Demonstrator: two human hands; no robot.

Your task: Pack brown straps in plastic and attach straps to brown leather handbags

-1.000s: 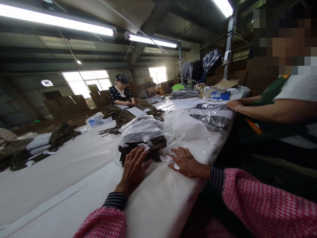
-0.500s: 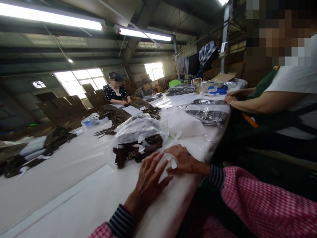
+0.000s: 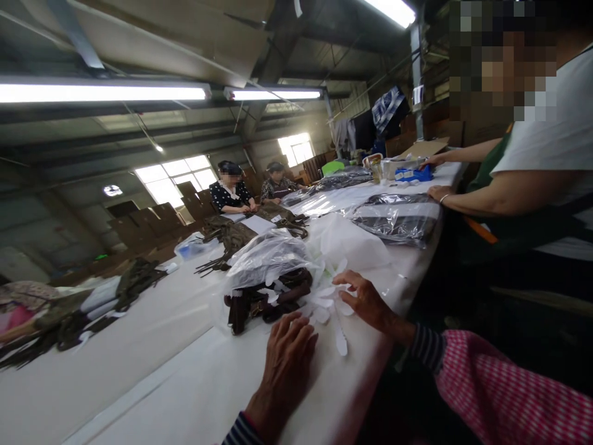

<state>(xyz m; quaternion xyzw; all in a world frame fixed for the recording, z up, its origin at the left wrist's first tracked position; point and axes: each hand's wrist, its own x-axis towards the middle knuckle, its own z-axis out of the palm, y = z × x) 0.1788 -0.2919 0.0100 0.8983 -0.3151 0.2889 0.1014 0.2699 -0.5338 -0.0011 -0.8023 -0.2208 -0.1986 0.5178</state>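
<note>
My left hand lies on the white table with its fingers stretched forward and nothing visible in it. Just ahead of it is a bundle of dark brown straps with metal fittings, partly inside a clear plastic bag. Several white strips with rounded ends are scattered to the right of the bundle. Over the right side of these strips hovers my right hand, thumb and forefinger apart; its other fingers are partly hidden.
A white translucent sheet lies behind the strips. Beyond it are plastic-wrapped dark goods and a blue box. A co-worker stands at the right edge. Brown-green garments lie before two people across the table.
My hands have moved apart; the right one has lifted off the white strips, which now lie spread on the table. The co-worker at right has reached one hand to the blue box.
</note>
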